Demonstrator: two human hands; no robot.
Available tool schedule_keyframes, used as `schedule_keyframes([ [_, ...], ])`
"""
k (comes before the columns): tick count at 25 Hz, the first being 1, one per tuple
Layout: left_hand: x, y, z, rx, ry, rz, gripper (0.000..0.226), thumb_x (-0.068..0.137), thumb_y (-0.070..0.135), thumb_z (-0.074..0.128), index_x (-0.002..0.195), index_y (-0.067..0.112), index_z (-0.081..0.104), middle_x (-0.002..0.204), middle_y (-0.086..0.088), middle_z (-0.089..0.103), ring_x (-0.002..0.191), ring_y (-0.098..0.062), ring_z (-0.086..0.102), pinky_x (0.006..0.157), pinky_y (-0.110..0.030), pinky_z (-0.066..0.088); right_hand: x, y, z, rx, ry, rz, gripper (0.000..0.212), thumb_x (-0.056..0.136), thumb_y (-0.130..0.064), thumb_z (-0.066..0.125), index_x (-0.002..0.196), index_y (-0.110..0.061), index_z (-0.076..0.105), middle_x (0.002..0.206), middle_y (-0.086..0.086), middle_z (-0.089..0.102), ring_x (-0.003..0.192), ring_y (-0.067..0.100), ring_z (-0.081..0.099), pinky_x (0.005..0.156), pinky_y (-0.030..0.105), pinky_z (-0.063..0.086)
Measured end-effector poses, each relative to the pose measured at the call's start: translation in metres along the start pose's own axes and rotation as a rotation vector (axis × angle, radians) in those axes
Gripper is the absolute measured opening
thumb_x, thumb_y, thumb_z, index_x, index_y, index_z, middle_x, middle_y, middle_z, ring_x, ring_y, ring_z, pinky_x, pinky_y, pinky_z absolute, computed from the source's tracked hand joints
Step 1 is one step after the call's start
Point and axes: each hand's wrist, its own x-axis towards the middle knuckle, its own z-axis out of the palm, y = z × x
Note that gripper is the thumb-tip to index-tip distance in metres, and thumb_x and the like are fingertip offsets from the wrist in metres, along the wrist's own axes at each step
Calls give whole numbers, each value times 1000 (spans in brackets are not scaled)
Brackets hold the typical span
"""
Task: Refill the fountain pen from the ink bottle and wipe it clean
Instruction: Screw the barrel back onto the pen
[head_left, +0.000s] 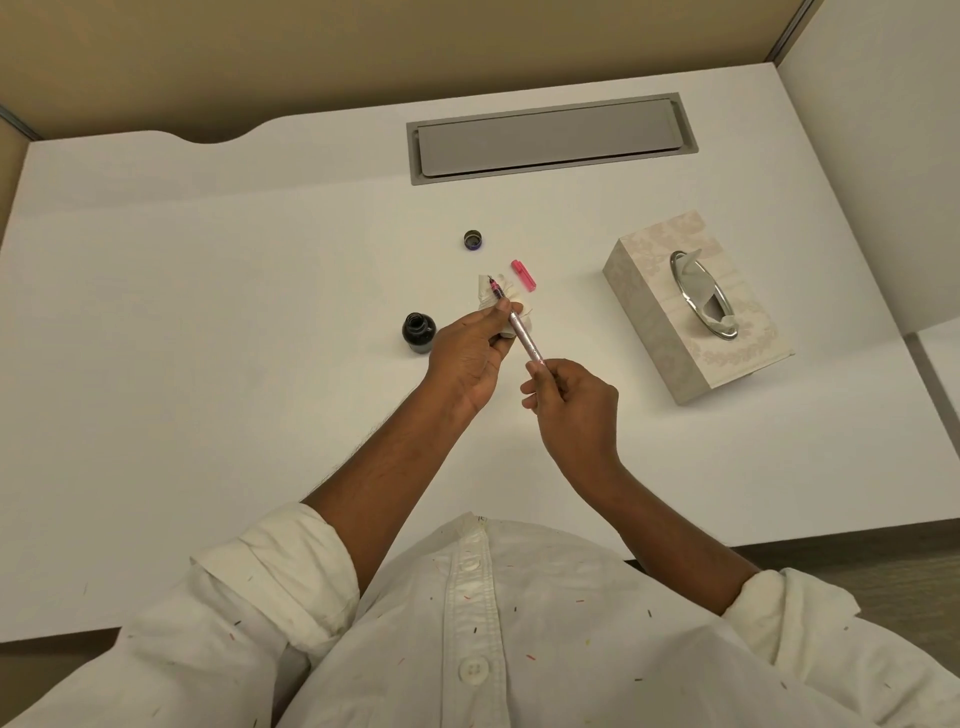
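1. Head view, pen: fountain pen (517, 326) held above the counter (208, 312), nib angled away; slim, light, rigid, likely slick; nib delicate, best gripped at barrel.
2. Left hand (470, 358): grip closed round a tissue (498, 296) bunched at the nib end, thumb on the pen; soft, absorbent, tears easily.
3. Right hand (571, 400): fingertips pinched on the barrel's rear end, wrist bent inward.
4. Ink bottle (418, 332): open, beside the left hand; spill risk.
5. Bottle cap (475, 240), pink pen cap (523, 274), tissue box (696, 306): lying apart.
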Motion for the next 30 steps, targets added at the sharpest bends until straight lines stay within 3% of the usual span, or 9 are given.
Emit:
schedule_keyframes([
  [7,2,0,2,-8,7,13,9,89,1,55,85,-4,62,83,-10,63,83,-16,64,91,-33,52,4,-1,0,41,-84,113,23,99,-17,45,87,-13,64,64,-6,67,53,-1,63,57,10,51],
  [11,4,-4,1,17,30,17,8,87,1,58,83,-4,64,82,-11,66,82,-17,66,84,-29,56,6,0,-2,-33,-130,48,19,96,-23,53,95,-11,68,77,-4,70,67,8,66,66,21,53],
  [14,5,-11,1,53,52,1,7,86,1,61,83,-3,66,79,-9,69,80,-17,67,86,-31,56,8,4,-4,-119,-40,-20,23,89,-27,64,104,-10,70,85,-6,64,74,9,59,66,12,45],
  [17,7,-16,1,55,80,12,6,84,-1,62,82,-3,67,75,-6,71,76,-15,69,85,-31,55,13,7,-5,-189,43,-50,24,88,-27,65,103,-9,71,87,0,66,73,9,55,61,12,41],
  [21,10,-21,3,72,75,10,7,84,0,62,87,-4,66,86,-10,68,80,-17,67,84,-30,56,23,10,-6,-279,24,-66,26,87,-31,66,101,-10,72,91,3,69,77,12,59,60,12,36],
  [24,10,-25,3,62,108,7,8,81,3,66,88,-2,68,90,-11,69,85,-19,68,88,-32,55,29,14,-7,-306,18,-52,21,87,-27,67,97,-10,73,88,3,67,73,8,54,59,4,28],
  [27,11,-26,-2,64,181,10,17,77,8,73,92,2,68,98,-10,69,92,-19,67,86,-29,54,33,17,-9,-290,17,-64,16,86,-23,68,94,-9,72,86,3,65,71,8,53,59,3,29],
  [30,11,-21,-10,56,224,47,13,79,0,68,93,2,67,98,-9,69,95,-21,66,93,-33,50,41,25,-8,-269,42,-42,14,85,-20,68,93,-9,72,84,2,65,69,8,54,58,2,29],
])
